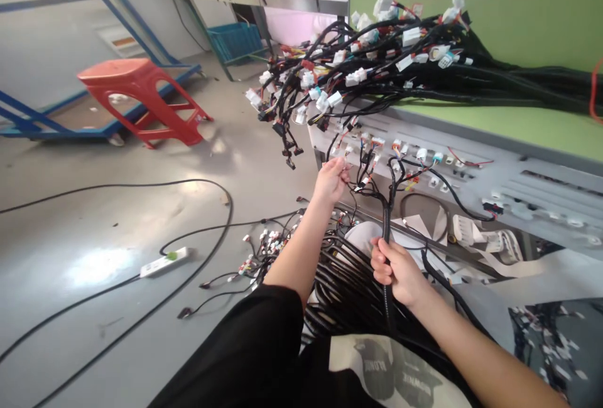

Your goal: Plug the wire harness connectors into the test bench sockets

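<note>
- Right hand (pixel 398 273), below the grey test panel (pixel 475 172): fist closed round the black corrugated harness trunk (pixel 387 223), which rises to the panel's front.
- Left hand (pixel 331 181), at the panel's left end: fingertips pinched on a thin branch wire; its plug is too small to make out.
- Step, likely: plugging branches into the panel. The next move calls for squaring plug to socket.
- Above the panel: harness pile (pixel 377 63) on the green surface (pixel 518 125).

The floor (pixel 141 207) was smooth, glossy grey. The stool (pixel 136 97) was shiny red plastic. The conduit (pixel 387 232) was ribbed matt black plastic, its connectors (pixel 358 75) white plastic. The worktop (pixel 518 132) had a matt green surface and a grey metal panel (pixel 494 176).
</note>
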`<state>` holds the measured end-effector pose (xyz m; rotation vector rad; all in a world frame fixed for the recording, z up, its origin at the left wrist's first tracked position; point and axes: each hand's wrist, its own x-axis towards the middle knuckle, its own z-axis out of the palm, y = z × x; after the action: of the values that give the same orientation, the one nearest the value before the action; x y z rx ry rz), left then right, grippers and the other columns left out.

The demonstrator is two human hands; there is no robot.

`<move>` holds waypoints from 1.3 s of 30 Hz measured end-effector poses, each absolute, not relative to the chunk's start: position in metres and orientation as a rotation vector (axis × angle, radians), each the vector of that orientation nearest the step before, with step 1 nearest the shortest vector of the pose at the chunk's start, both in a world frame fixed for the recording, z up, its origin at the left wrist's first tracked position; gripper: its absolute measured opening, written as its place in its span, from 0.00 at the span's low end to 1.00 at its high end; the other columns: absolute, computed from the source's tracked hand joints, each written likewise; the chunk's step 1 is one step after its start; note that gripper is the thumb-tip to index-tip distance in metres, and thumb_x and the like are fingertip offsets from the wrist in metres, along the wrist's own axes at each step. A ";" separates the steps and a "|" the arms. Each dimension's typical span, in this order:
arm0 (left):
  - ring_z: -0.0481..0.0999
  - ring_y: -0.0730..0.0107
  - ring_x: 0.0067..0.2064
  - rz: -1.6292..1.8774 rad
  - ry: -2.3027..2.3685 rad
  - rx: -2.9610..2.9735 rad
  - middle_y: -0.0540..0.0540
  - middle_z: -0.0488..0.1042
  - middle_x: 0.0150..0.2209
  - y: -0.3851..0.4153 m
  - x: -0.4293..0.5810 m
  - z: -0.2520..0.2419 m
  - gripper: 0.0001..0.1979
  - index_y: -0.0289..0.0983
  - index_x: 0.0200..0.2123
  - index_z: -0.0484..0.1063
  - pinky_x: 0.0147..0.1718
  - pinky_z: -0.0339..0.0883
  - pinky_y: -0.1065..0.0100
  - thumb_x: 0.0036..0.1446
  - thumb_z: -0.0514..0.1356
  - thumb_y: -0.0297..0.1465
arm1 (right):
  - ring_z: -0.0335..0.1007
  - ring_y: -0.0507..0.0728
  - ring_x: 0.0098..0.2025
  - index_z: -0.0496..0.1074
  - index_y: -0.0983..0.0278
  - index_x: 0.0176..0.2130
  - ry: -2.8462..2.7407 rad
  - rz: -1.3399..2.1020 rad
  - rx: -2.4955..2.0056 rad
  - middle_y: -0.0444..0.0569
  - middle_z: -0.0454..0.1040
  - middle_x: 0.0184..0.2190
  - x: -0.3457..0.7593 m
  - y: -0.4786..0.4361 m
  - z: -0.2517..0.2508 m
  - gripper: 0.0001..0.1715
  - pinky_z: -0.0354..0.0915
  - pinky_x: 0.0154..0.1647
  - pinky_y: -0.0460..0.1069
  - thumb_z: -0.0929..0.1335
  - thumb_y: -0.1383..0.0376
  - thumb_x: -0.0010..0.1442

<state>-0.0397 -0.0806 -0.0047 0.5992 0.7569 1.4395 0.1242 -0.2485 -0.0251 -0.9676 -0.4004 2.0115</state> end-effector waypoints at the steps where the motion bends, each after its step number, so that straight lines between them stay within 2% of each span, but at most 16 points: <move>1: 0.59 0.85 0.18 1.434 0.756 0.624 0.51 0.65 0.24 -0.075 -0.038 -0.001 0.04 0.33 0.30 0.65 0.19 0.55 0.78 0.57 0.56 0.27 | 0.46 0.42 0.15 0.66 0.64 0.32 -0.367 2.003 -0.963 0.37 0.56 0.18 0.121 -0.244 -0.021 0.19 0.43 0.10 0.38 0.74 0.59 0.45; 5: 0.61 0.84 0.21 1.366 0.764 0.787 0.50 0.65 0.25 -0.054 -0.035 0.009 0.03 0.31 0.29 0.65 0.20 0.55 0.78 0.55 0.54 0.22 | 0.43 0.42 0.15 0.64 0.64 0.31 -0.325 1.995 -0.933 0.37 0.55 0.18 0.116 -0.221 -0.004 0.17 0.40 0.10 0.38 0.74 0.62 0.45; 8: 0.63 0.83 0.20 1.435 0.902 0.906 0.52 0.65 0.23 -0.039 -0.033 0.010 0.03 0.31 0.33 0.65 0.21 0.57 0.78 0.54 0.54 0.21 | 0.42 0.42 0.14 0.64 0.65 0.30 -0.305 1.995 -0.906 0.36 0.54 0.17 0.114 -0.211 0.004 0.15 0.40 0.10 0.38 0.73 0.65 0.45; 12: 0.66 0.78 0.20 1.516 1.168 1.020 0.54 0.65 0.19 -0.021 -0.027 0.006 0.08 0.32 0.39 0.63 0.23 0.59 0.75 0.54 0.55 0.23 | 0.42 0.42 0.14 0.64 0.65 0.30 -0.315 2.011 -0.897 0.37 0.55 0.17 0.113 -0.207 0.003 0.15 0.40 0.10 0.38 0.73 0.65 0.45; 17: 0.68 0.73 0.20 1.489 1.348 1.286 0.52 0.67 0.17 -0.010 -0.026 -0.001 0.06 0.32 0.37 0.66 0.25 0.59 0.73 0.55 0.54 0.26 | 0.43 0.42 0.14 0.64 0.65 0.31 -0.352 2.012 -0.902 0.37 0.55 0.17 0.112 -0.208 0.000 0.14 0.41 0.10 0.38 0.72 0.64 0.47; 26: 0.71 0.67 0.23 1.353 1.657 1.625 0.50 0.66 0.16 -0.008 -0.032 0.002 0.12 0.31 0.41 0.69 0.32 0.63 0.68 0.55 0.53 0.29 | 0.45 0.43 0.14 0.63 0.65 0.32 -0.372 2.008 -0.901 0.36 0.56 0.17 0.110 -0.208 -0.002 0.16 0.42 0.11 0.38 0.72 0.64 0.47; 32: 0.74 0.65 0.29 1.219 1.713 1.711 0.47 0.70 0.19 -0.004 -0.036 0.005 0.14 0.31 0.43 0.70 0.35 0.65 0.67 0.56 0.52 0.31 | 0.46 0.43 0.15 0.62 0.65 0.33 -0.373 2.026 -0.892 0.36 0.56 0.17 0.109 -0.209 0.001 0.15 0.42 0.11 0.39 0.71 0.64 0.48; 39: 0.72 0.69 0.26 1.165 1.683 1.871 0.43 0.74 0.32 -0.001 -0.047 0.006 0.14 0.31 0.39 0.71 0.32 0.65 0.69 0.53 0.52 0.33 | 0.44 0.43 0.14 0.60 0.65 0.32 -0.371 2.078 -0.848 0.36 0.55 0.17 0.107 -0.209 0.003 0.06 0.41 0.12 0.39 0.65 0.67 0.55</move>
<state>-0.0467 -0.0014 0.0064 1.8711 1.6833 1.1646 0.1071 -0.2087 0.0027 -0.8481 -0.3713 2.0782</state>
